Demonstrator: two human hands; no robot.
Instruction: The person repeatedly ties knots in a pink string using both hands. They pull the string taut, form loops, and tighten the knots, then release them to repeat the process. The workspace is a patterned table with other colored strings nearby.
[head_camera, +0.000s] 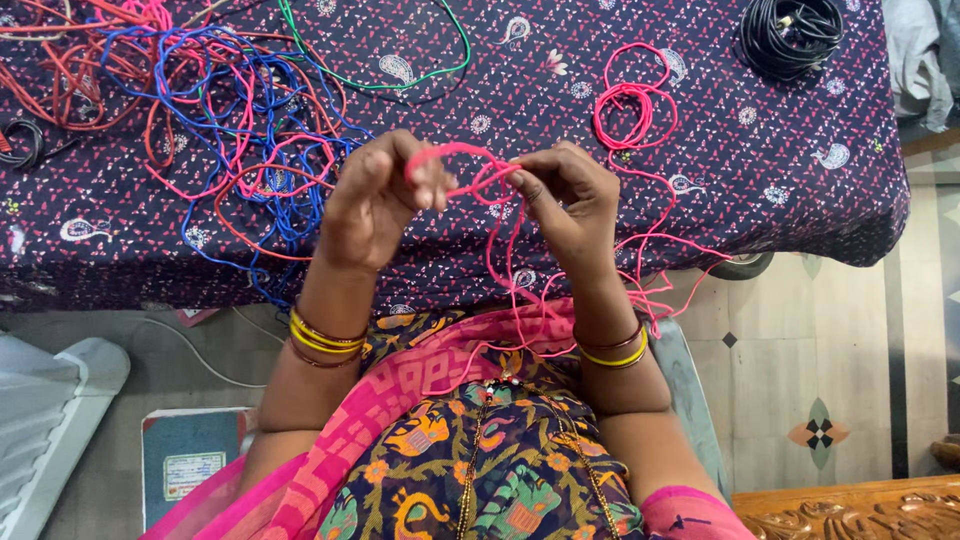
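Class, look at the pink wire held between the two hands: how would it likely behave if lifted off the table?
The pink wire is probably floppy: it droops in loose curves below the left hand and right hand. It likely keeps some springiness, since its coil lies in open rings on the patterned cloth. It seems thin and light, and apt to tangle.

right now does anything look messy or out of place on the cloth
Yes: a tangled heap of red, blue and pink wires sprawls over the patterned purple cloth. The left hand and right hand hold a thin pink wire whose slack trails off the edge.
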